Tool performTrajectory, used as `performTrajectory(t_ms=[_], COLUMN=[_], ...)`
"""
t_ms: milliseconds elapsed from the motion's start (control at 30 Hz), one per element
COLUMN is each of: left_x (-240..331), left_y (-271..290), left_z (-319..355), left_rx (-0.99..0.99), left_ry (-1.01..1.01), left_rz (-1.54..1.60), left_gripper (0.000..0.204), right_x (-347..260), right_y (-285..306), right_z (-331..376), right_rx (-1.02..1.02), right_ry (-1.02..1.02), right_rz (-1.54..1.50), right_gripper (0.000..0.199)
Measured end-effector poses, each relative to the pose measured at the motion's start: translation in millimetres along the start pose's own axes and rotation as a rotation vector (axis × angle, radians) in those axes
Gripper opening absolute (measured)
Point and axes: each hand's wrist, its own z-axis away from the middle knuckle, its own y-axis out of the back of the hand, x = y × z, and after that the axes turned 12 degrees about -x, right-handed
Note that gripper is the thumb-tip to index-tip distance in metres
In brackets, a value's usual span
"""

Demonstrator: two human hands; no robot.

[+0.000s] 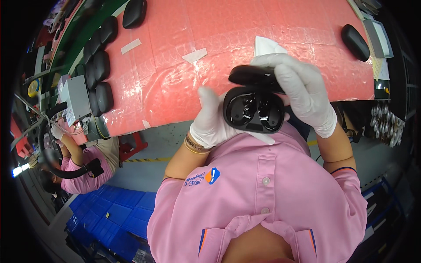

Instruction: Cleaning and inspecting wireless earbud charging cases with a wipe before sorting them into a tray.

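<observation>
A black earbud charging case (pixel 255 126) is held in front of my chest at the table's near edge, its lid raised. Two glossy black earbuds (pixel 265 111) lie in its wells. White-gloved, my left hand (pixel 210 119) supports the base from below and the left; its thumb sticks up beside the case and some fingers are hidden underneath. My right hand (pixel 303 87), also in a white glove, grips the raised lid (pixel 247 75) from the right and above.
The table has a pink bubble-wrap cover (pixel 166 83) with pieces of tape. Several closed black cases (pixel 104 97) line its left edge; another case (pixel 354 42) lies far right. A folded white sheet (pixel 266 45) sits behind my right hand. A co-worker (pixel 85 168) works at left, near blue bins (pixel 118 210).
</observation>
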Motion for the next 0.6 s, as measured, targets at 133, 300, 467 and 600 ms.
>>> performTrajectory(t_ms=[133,300,467,600], left_x=[15,33,34,21], left_y=[6,14,16,15], left_z=[-8,-6,-12,-12], left_rx=[0.091,0.187,0.154,0.354], left_ry=[0.0,-0.372,-0.397,-0.365], left_rz=[0.133,0.064,0.216,0.029], left_gripper=[0.109,0.097,0.09,0.097], right_x=[19,46,40,42], right_y=[9,13,7,63], right_z=[-9,-20,-15,-16], right_rx=[0.199,0.292,0.181,0.108], right_ry=[-0.051,0.146,-0.053,-0.014], right_rz=[-0.064,1.034,1.185,1.036], right_gripper=[0.04,0.03,0.033,0.028])
